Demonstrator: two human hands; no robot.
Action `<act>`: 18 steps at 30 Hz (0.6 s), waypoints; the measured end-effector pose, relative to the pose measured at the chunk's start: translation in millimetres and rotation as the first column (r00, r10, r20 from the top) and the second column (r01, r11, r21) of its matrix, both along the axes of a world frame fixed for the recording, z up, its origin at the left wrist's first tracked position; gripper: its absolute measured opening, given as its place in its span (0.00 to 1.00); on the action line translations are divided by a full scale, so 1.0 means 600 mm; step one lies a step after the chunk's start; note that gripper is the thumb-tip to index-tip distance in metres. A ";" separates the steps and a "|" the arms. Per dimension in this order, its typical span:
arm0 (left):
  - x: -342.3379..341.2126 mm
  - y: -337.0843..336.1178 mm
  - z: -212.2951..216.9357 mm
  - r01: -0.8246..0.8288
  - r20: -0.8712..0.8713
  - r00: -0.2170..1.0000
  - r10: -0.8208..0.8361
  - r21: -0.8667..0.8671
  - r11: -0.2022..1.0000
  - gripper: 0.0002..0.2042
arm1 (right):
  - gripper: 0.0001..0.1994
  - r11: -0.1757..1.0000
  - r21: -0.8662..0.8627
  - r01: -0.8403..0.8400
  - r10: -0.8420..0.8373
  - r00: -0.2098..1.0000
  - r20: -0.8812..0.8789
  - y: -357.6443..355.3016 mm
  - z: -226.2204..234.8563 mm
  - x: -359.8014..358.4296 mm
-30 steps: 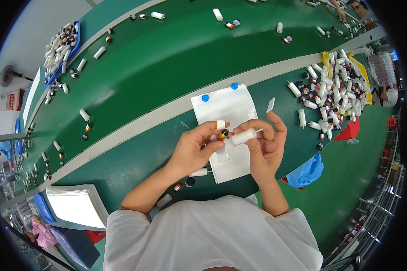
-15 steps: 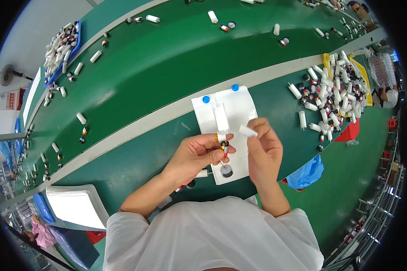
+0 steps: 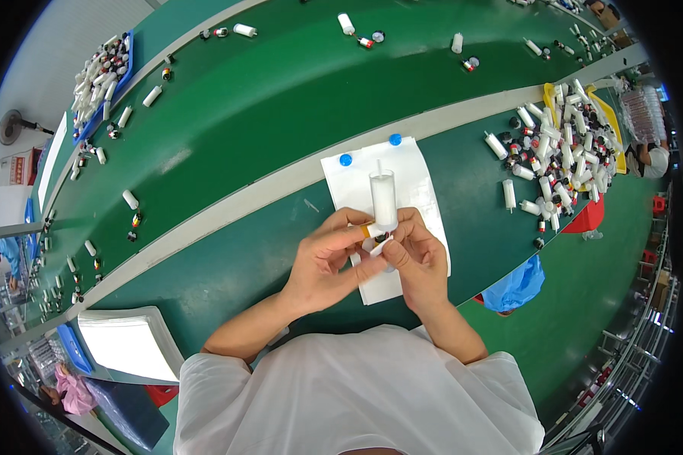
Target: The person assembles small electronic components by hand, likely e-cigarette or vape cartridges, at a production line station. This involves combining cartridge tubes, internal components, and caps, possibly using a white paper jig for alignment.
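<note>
In front of my chest, my left hand [image 3: 328, 262] and my right hand [image 3: 423, 262] meet, both closed. From the fingers rises a white cylinder in a clear sleeve [image 3: 383, 199], nearly upright, a thin pin at its top. My left hand grips it near its lower end, with something yellow [image 3: 366, 230] by the fingertips. A small white piece [image 3: 382, 246] is pinched by my right fingers against the parts below the cylinder. Dark parts show there too, mostly covered by my fingers. Beneath lie white paper sheets [image 3: 425, 182].
Blue round magnets or pins [image 3: 346, 160] sit on the sheets' far edge. A heap of white cylinders with black and red parts [image 3: 561, 159] spills from a yellow tray [image 3: 613, 121] at right. Similar parts dot the green belt [image 3: 265, 98]. A paper stack [image 3: 129, 345] lies at left.
My right hand has moved left with the small white piece and now meets my left hand under the cylinder. The cylinder has shifted slightly right. Parts on the belt have drifted a little left.
</note>
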State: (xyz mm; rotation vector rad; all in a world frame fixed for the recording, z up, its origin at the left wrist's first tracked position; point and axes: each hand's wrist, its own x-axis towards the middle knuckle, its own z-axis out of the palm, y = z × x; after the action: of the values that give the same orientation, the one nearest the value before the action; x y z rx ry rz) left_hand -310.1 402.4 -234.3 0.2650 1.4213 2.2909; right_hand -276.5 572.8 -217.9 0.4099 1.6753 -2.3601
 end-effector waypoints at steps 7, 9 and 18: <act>-0.022 -0.035 -0.026 0.096 -0.106 0.990 -0.095 0.000 0.995 0.10 | 0.09 0.977 -0.144 -0.158 0.186 0.960 0.211 0.012 -0.005 -0.031; -0.045 -0.079 -0.021 -0.007 -0.090 0.996 -0.021 -0.297 0.955 0.11 | 0.16 0.610 0.779 -0.145 0.368 0.923 -0.116 0.006 -0.009 -0.029; -0.047 -0.160 -0.020 -0.366 -0.450 0.890 -0.075 -0.804 0.469 0.17 | 0.11 0.267 0.964 -0.014 0.694 0.696 -0.182 0.004 -0.052 0.010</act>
State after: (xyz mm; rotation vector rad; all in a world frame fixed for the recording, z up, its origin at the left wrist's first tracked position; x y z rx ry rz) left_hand -338.3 306.3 -246.5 0.3203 2.7512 1.2926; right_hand -270.2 575.0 -249.2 -0.6816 2.8856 -0.8970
